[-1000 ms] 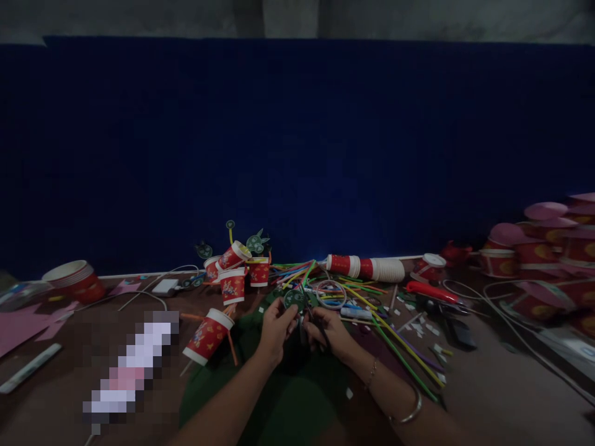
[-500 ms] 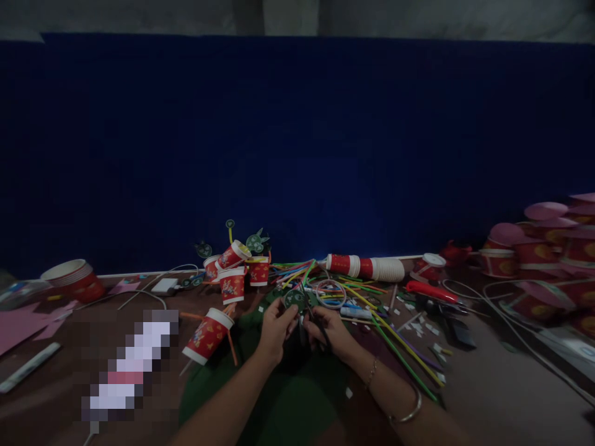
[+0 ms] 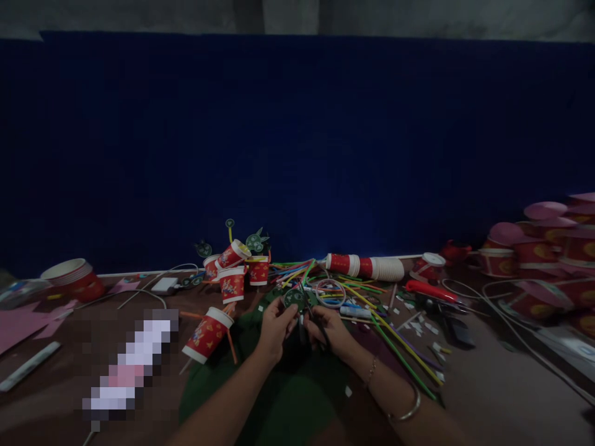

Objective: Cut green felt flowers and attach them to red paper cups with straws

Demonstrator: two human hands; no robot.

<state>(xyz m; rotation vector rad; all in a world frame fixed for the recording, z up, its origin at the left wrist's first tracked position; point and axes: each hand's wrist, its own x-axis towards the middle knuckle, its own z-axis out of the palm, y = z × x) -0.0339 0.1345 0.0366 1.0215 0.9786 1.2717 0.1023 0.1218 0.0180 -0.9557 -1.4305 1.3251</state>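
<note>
Near the middle of the head view, my left hand (image 3: 276,327) pinches a dark green paper cutout (image 3: 293,298) with pale line drawing on it. My right hand (image 3: 329,326) is closed round dark-handled scissors (image 3: 325,336), whose blades point up beside the cutout's right edge. Whether the blades touch the paper I cannot make out. Under both hands lies a large dark green sheet (image 3: 288,396). Just beyond the hands spreads a heap of coloured pipe-like strips (image 3: 297,272), with a white-and-blue tube (image 3: 356,312) at its near side.
Red paper cups (image 3: 209,334) with cutouts and orange strips stand or lean on the left. A stack of cups (image 3: 367,267) lies along the back edge. Paper scraps (image 3: 421,325), a red-handled tool (image 3: 431,292) and a dark computer mouse (image 3: 460,331) are on the right. Cables cross both sides.
Hardly anything differs. Both hands keep their places, with the cutout and the scissors still held; the whole view has shifted very slightly.
</note>
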